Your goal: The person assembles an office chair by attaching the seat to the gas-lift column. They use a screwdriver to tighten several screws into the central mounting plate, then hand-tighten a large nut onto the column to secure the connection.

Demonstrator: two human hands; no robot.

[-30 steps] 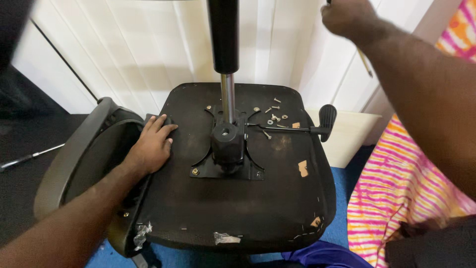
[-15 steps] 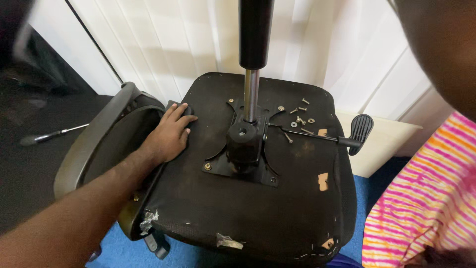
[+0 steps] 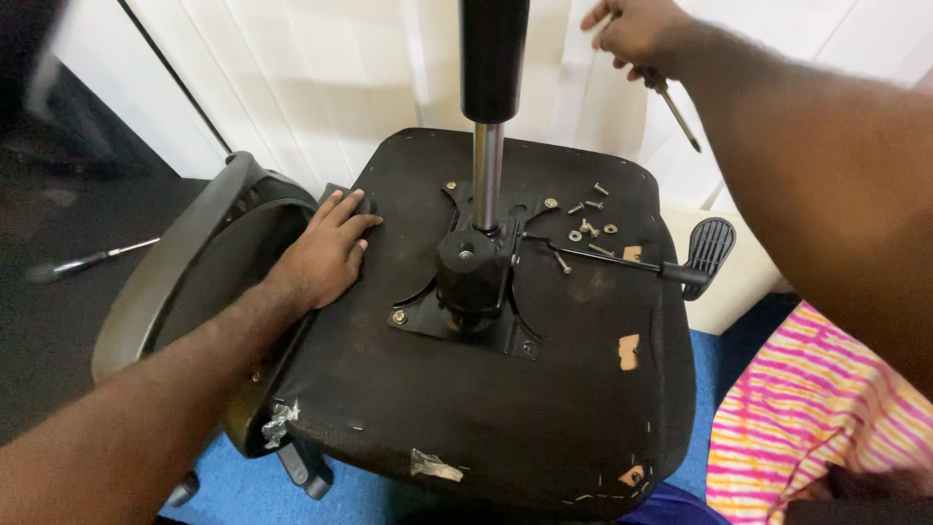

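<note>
— Underfoot and around?
— Blue floor [image 3: 243, 491], white panelled wall [image 3: 321, 78] behind, striped pink cloth [image 3: 807, 437] at right.
— Hands?
— Left hand [image 3: 326, 258] flat, fingers spread, on the upturned black chair seat [image 3: 505, 408] (worn, patched with tape). Right hand [image 3: 637, 34] raised, closed around a screwdriver [image 3: 675, 109]. Loose screws [image 3: 588, 219] beside the metal post [image 3: 486, 175].

No packages, labels, signs or screens in view.
</note>
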